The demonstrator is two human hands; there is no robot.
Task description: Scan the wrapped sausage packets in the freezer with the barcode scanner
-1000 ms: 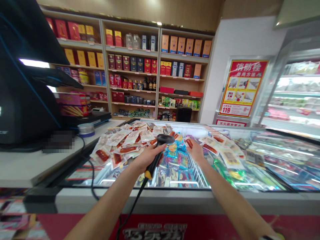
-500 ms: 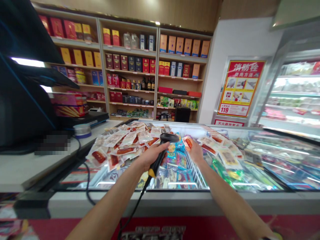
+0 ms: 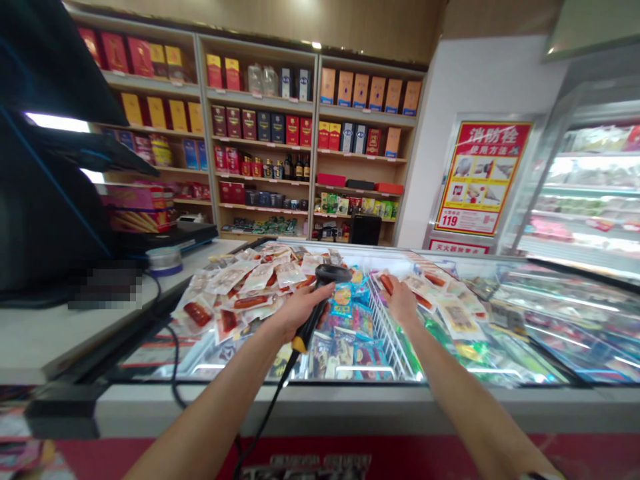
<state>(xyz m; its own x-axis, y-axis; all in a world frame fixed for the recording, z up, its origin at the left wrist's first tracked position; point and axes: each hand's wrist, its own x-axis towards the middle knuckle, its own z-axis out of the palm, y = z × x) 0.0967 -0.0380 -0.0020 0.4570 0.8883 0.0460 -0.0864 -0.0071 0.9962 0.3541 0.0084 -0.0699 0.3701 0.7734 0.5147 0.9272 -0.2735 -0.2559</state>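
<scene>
My left hand point(image 3: 301, 312) is wrapped round the handle of a black barcode scanner point(image 3: 316, 313), whose head points away from me over the freezer's glass top. A cable runs down from its yellow-tipped base. My right hand point(image 3: 401, 303) has its fingers closed on a clear packet of reddish sausage point(image 3: 387, 284), close to the smaller group of packets point(image 3: 457, 312) on the right. Left of the scanner lies a large heap of similar sausage packets point(image 3: 250, 303). Part of the held packet is hidden by my fingers.
Under the glass, a white wire basket divider point(image 3: 389, 333) stands beside blue snack bags point(image 3: 370, 357). On the left counter point(image 3: 30, 340) are a dark till screen point(image 3: 45, 167) and a roll of tape point(image 3: 165, 260). Boxed goods fill the shelves point(image 3: 257, 100) behind.
My right hand has moved right with the sausage packet, towards the smaller group. The scanner in my left hand has shifted slightly left.
</scene>
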